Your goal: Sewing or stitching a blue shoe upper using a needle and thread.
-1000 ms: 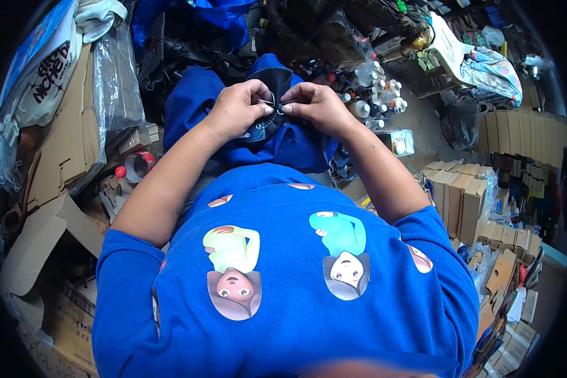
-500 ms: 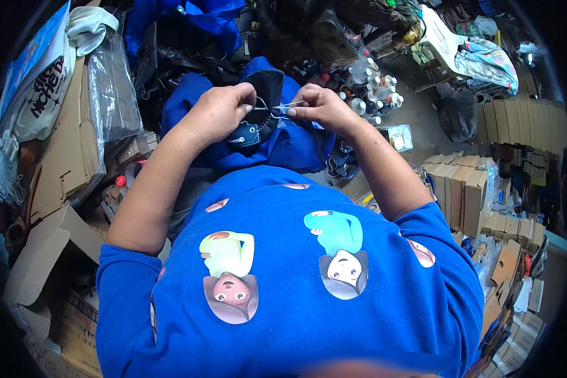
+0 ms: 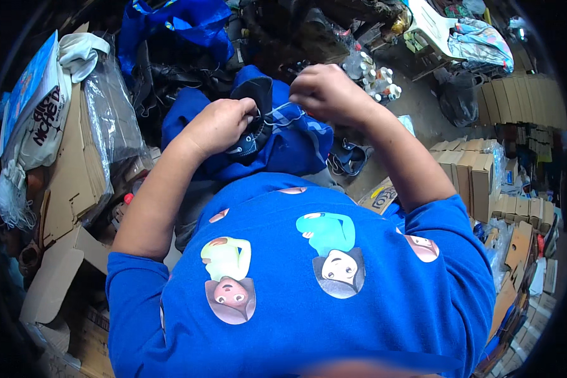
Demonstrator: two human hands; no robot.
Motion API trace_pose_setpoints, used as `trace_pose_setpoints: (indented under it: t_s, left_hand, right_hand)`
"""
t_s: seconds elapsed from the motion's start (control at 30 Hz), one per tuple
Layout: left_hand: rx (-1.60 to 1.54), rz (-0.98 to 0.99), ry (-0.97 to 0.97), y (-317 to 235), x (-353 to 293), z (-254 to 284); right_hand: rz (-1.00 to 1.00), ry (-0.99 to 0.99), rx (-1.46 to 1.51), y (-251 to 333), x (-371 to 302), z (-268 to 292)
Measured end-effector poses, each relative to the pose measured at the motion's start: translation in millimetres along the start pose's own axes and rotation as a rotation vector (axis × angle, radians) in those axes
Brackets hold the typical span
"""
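A dark shoe (image 3: 253, 93) with its tongue raised rests on blue cloth (image 3: 296, 148) over my lap. Pale stitching and a metal eyelet show on its near side. White cord (image 3: 285, 112) runs from the shoe toward my right hand (image 3: 332, 93), which is closed and raised to the right of the shoe, pinching the cord. My left hand (image 3: 223, 123) is closed at the shoe's left edge, thumb and fingertips pressed together where a bit of white cord shows. It covers part of the shoe.
Stacked cardboard (image 3: 75, 157) and a plastic-wrapped bundle (image 3: 110, 113) stand on the left. Several small bottles (image 3: 378, 82) stand beyond my right hand. Another dark laced shoe (image 3: 348, 157) lies right of my lap. Cardboard boxes (image 3: 472, 173) are stacked farther right, below a white chair (image 3: 431, 28).
My right hand has moved up and to the right, away from the shoe, drawing the white cord longer. My left hand has come slightly lower, staying at the shoe.
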State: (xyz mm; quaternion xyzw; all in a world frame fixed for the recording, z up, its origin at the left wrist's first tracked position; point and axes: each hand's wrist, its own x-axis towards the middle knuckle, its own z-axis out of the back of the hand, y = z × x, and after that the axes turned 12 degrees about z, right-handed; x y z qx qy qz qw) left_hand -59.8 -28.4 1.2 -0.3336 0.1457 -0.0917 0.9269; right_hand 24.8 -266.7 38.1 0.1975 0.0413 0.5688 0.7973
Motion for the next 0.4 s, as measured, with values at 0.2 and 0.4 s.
trace_pose_setpoints:
  t_s: [0.2,0.4]
  left_hand:
    - [0.053,-0.08,-0.046,5,1,0]
    - [0.236,-0.143,-0.1,15,-26,14]
  right_hand:
    - [0.097,0.327,-0.207,26,23,-18]
    - [0.162,0.194,-0.095,3,4,-25]
